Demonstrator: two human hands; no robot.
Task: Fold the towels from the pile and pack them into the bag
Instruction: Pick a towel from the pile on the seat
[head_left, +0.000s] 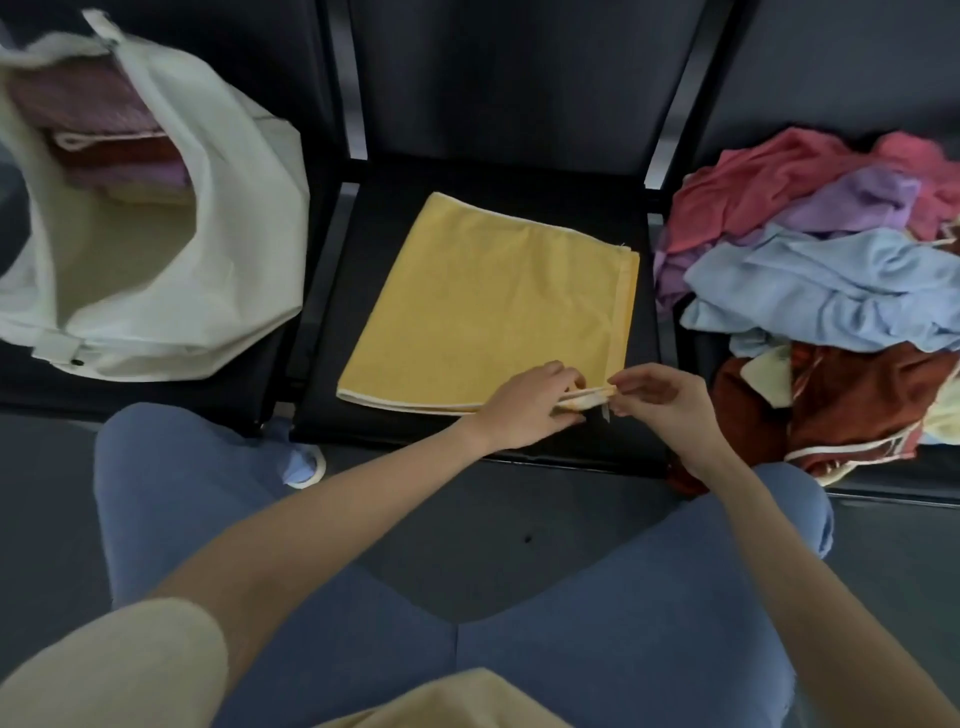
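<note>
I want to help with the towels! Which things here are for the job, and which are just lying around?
For the job:
yellow towel, pinched at its near corner by both hands (left hand, right hand)
pile of unfolded towels
white bag, folded towels already inside

Just there:
black seats
grey floor

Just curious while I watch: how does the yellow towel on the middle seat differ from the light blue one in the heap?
The yellow towel lies flat and folded with its edges lined up; the light blue towel is crumpled and unfolded. The left hand and right hand both pinch the yellow towel's near corner; nobody touches the blue one. Yellow lies alone; blue is tangled among other towels. Both rest on dark seats.
</note>
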